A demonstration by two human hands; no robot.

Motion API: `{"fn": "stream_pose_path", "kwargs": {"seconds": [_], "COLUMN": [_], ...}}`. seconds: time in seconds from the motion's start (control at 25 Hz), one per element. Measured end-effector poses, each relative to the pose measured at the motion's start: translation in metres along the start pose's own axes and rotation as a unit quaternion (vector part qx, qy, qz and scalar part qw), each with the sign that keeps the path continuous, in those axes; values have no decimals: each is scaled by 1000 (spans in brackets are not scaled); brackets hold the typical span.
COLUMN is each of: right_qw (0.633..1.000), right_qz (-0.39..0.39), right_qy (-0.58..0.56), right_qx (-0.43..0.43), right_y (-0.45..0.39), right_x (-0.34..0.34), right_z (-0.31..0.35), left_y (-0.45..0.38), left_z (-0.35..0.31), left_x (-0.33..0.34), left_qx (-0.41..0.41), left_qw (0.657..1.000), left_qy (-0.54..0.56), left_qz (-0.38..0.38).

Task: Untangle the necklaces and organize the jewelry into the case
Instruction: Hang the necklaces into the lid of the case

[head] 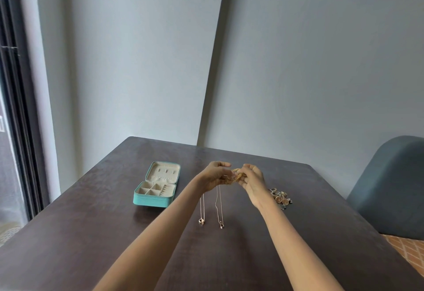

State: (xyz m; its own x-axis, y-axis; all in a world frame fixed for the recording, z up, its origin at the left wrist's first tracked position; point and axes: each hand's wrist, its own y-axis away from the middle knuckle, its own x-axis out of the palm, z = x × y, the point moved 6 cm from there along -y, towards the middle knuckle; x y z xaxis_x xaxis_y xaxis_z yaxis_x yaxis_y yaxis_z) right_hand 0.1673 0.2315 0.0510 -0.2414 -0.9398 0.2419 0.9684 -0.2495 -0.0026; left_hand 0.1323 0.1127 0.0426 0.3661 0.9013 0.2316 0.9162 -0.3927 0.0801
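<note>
My left hand (214,176) and my right hand (252,181) meet above the middle of the dark table, both pinching a tangled gold bunch of jewelry (236,176) between them. Two thin chains hang down from the bunch: one necklace (202,208) ends in a ring-shaped pendant, the other necklace (219,205) ends in a small clasp or charm near the tabletop. The teal jewelry case (156,185) lies open on the table to the left of my hands, its cream compartments showing nothing inside.
A small pile of rings and earrings (281,196) lies on the table (91,233) just right of my right wrist. A grey-blue chair (394,187) stands at the table's right side. A window frame (20,107) runs along the left.
</note>
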Motion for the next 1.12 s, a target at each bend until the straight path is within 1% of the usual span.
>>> {"fn": "stream_pose_path", "kwargs": {"seconds": [0.12,0.2,0.4,0.52,0.6,0.72,0.76,0.84,0.92,1.0,1.12], "right_qw": [1000,999,999,998,997,995,993,992,992,991,987], "right_qz": [2,7,20,36,44,52,59,78,102,127,151], "right_qy": [-24,-33,-38,-33,-46,-87,-97,-96,-67,-24,38], "right_qx": [-8,-19,-34,-34,-31,-19,-14,-12,-24,-36,-46], "right_y": [0,-2,-8,-9,-9,-11,-11,-11,-10,-8,-10], "right_x": [6,9,16,25,31,41,48,64,81,97,120], "right_z": [5,11,28,28,27,30,30,30,28,22,13], "left_y": [-3,-5,-3,0,3,8,9,11,14,18,24], "left_z": [-4,-5,-9,-15,-16,-23,-26,-29,-32,-36,-41], "left_x": [-6,-10,-12,-23,-32,-39,-44,-55,-71,-92,-128], "left_qx": [40,48,35,43,39,45,47,44,39,39,53], "left_qw": [995,993,993,988,994,999,998,998,998,996,990], "left_qy": [-12,-31,-102,-143,-103,9,26,16,-36,-74,-95], "left_qz": [-88,-107,-44,-28,-16,25,28,30,14,-29,-91]}}
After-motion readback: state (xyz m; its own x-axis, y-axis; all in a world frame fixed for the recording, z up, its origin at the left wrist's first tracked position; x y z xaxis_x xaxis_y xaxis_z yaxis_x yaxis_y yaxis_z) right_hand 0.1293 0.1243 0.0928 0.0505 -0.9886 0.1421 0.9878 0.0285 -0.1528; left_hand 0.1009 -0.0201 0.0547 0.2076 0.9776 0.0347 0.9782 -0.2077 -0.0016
